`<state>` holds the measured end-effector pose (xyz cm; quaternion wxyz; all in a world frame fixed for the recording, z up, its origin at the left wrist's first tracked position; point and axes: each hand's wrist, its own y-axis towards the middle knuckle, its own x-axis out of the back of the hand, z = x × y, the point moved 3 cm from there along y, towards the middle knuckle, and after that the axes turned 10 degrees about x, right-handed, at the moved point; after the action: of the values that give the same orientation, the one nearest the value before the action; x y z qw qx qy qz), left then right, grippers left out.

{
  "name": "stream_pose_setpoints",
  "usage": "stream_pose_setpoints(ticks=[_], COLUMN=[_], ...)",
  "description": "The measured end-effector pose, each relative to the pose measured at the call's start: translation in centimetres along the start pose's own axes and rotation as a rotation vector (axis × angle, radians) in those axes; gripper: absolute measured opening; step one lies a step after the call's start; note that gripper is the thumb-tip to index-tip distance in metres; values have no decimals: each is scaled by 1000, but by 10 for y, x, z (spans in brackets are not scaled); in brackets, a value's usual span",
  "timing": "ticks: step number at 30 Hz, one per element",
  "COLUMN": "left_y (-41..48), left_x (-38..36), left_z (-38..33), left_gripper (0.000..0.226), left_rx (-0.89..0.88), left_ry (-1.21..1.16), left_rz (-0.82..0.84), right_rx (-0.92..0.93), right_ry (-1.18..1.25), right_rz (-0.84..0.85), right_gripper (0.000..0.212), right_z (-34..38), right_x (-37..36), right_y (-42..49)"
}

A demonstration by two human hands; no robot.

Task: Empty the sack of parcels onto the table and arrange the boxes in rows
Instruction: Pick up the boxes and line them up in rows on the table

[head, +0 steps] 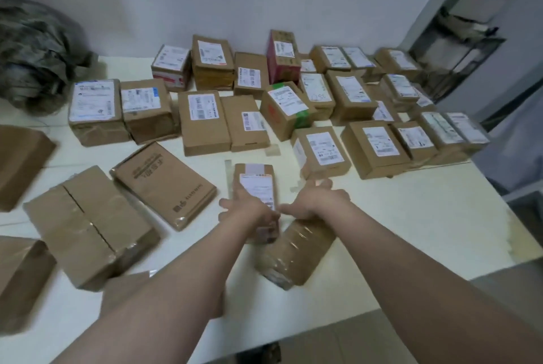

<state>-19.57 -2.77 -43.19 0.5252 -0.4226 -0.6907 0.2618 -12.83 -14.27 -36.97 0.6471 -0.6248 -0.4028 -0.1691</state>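
Labelled box [255, 184] under left hand [249, 210], fingers curled round it, right hand [316, 202] on taped box [296, 252], grip unclear

Bright, soft light fills the room, and the boxes [202, 122] drop only faint shadows on the table [382, 216]. Shiny tape [302, 235] on the near box [293, 263] shows white glare. Everything looks a bit fuzzy. The right hand [318, 197] is smeared. Straight lines bend near the edges. The far right corner [458, 52] is darker.
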Motion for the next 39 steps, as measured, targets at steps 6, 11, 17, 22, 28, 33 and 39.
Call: stream_pose_setpoints(ticks=[6,11,17,22,28,33,39], left_y=[-19,-16,-13,-12,-13,-13,-7], left_x=[-23,-8,-12,-9,-1,5,4], left_z=[21,27,21,24,27,32,34], left_gripper=[124,103,99,95,101,107,102], left_rx=[19,-23,-23,-22,-6,-21,-96], left_ry=[-63,-223,-293,-290,-349,-307,-281], left_rz=[-98,-168,-180,-216,-194,-210,-207], right_rx=[25,82,422,652,734,667,431], right_ry=[456,711,1018,528,68,30,125], right_rz=[10,-242,-629,-682,-603,-448,-627], right_gripper=[89,91,95,88,66,47,50], right_z=[-32,-67,-75,-66,-56,-54,-31], right_x=[-25,10,19,-10,-32,-61,-61], right_y=[3,16,12,5,-9,1,12])
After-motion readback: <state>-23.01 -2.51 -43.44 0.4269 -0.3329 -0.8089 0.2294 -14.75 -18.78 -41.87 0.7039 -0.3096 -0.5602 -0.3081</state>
